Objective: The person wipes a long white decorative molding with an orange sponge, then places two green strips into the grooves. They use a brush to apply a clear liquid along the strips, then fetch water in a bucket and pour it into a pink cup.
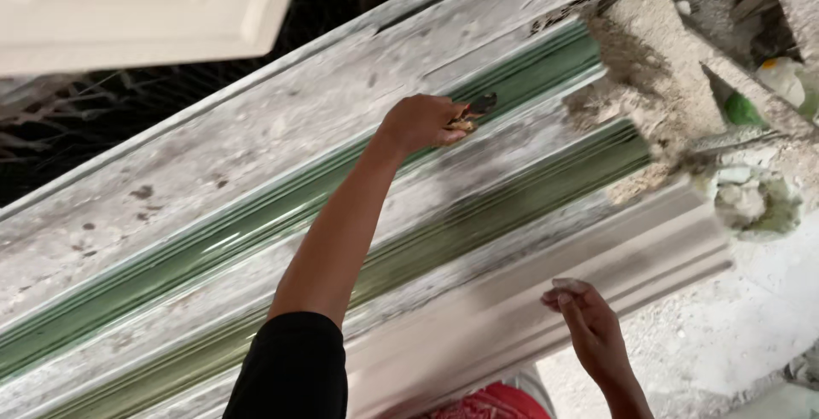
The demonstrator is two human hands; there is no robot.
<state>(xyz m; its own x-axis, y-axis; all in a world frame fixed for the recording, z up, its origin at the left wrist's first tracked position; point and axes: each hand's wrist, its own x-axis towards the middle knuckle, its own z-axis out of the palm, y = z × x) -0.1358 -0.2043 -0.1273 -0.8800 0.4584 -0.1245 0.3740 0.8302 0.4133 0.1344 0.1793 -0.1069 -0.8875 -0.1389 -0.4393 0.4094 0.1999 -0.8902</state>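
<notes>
The left hand [422, 122] was clenched around a small dark-bristled brush [478, 107], whose tip lay against the upper green groove [281, 206] of a long, plaster-crusted moulding form [256, 142] that ran slantwise across the view. Below that groove, past a second green groove [512, 201] and over the form's pale lower edge [546, 299], the right hand [589, 325] hovered with its fingers half curled and its fingertips pinched on a small pale scrap [570, 285]. Beyond the form's broken far end lay rough grey rubble [657, 69], and above the form hung a white panelled slab [136, 5].
</notes>
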